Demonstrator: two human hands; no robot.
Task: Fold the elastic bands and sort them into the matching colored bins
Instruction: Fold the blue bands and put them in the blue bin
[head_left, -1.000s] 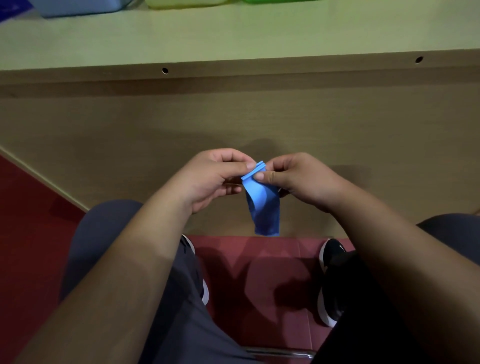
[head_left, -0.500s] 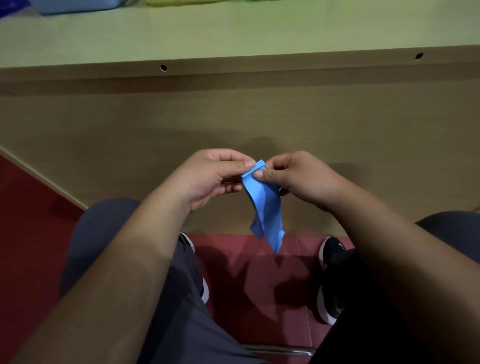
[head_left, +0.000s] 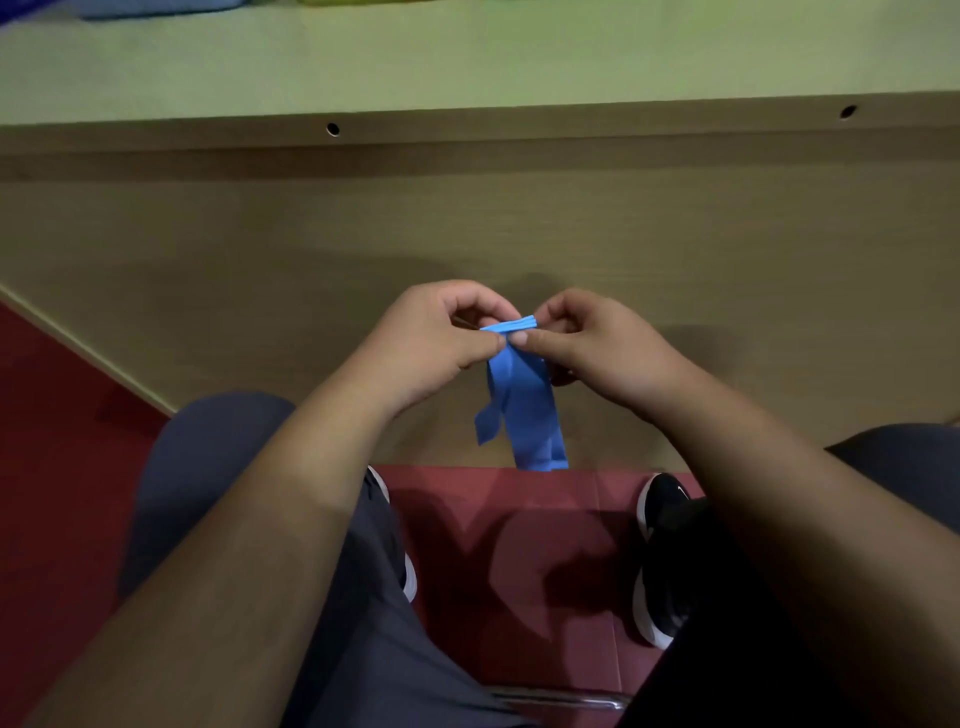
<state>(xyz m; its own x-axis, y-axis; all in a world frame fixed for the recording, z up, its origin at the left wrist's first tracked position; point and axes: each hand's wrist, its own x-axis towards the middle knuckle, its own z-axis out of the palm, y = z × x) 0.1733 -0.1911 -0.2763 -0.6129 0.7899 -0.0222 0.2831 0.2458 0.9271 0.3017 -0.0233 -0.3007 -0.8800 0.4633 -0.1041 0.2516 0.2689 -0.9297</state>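
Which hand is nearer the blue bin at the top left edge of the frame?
Left. The left hand pinches the blue elastic band on the side toward the blue bin; the right hand pinches it on the far side.

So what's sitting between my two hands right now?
The blue elastic band. Its folded top edge lies between the left hand and the right hand, both pinching it, and the rest hangs down. The head view shows this.
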